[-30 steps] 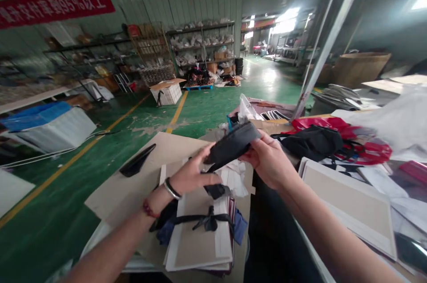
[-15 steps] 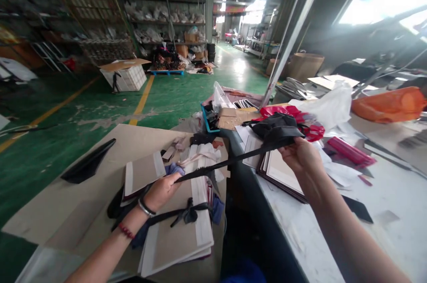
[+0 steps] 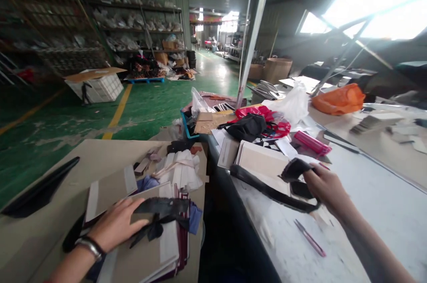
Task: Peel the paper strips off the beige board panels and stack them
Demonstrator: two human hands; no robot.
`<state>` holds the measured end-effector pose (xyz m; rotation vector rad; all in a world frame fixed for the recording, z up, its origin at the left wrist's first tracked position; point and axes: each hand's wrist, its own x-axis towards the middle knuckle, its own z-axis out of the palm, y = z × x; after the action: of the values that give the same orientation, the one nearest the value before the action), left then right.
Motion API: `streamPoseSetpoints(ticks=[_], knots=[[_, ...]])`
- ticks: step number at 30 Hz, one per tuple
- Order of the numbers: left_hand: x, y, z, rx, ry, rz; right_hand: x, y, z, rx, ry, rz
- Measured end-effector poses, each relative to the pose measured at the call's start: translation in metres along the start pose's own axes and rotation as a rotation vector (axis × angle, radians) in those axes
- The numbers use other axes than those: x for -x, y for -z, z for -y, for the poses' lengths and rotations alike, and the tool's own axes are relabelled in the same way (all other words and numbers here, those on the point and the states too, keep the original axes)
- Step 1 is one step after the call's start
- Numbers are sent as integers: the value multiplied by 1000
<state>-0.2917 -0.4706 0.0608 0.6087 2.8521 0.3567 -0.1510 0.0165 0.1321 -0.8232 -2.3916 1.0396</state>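
Black strap (image 3: 267, 188) gripped in right hand (image 3: 328, 187); left hand (image 3: 115, 226) flat on boards (image 3: 110, 189).

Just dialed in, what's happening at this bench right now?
A person is working across two surfaces. The left hand rests open on a stack of grey boards, fingertips against its black ribbon bow. The right hand grips one end of a long black strap that lies across the white table. A pink pen-like tool lies nearby.

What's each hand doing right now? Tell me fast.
Left hand: open, flat on the board stack.
Right hand: closed on the black strap.
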Motion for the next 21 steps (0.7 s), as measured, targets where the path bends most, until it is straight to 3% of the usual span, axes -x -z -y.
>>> streamPoseSetpoints(ticks=[2, 3, 4, 7, 8, 10, 11, 14, 18, 21], knots=[[7, 7, -46, 112, -34, -88, 16, 3, -9, 426, 20, 49], [11, 7, -74, 261, -45, -69, 24, -1, -11, 531, 32, 78], [16, 3, -105, 453, -37, 7, 34, -8, -12, 607, 63, 106], [31, -27, -195, 1075, -49, 556, 69, -40, -6, 687, 258, 230], [36, -42, -220, 1300, 37, 670, 82, -52, -4, 674, 344, 286], [44, -71, -259, 1724, 212, 809, 108, -70, 0, 610, 509, 388], [47, -83, -272, 1868, 293, 797, 119, -76, 0, 568, 581, 439], [53, -102, -289, 2129, 536, 591, 145, -82, -7, 458, 716, 573], [57, -98, -273, 2248, 982, 11, 160, -84, -22, 401, 746, 817], [63, -89, -251, 2178, 1043, -292, 166, -92, -27, 384, 708, 950]])
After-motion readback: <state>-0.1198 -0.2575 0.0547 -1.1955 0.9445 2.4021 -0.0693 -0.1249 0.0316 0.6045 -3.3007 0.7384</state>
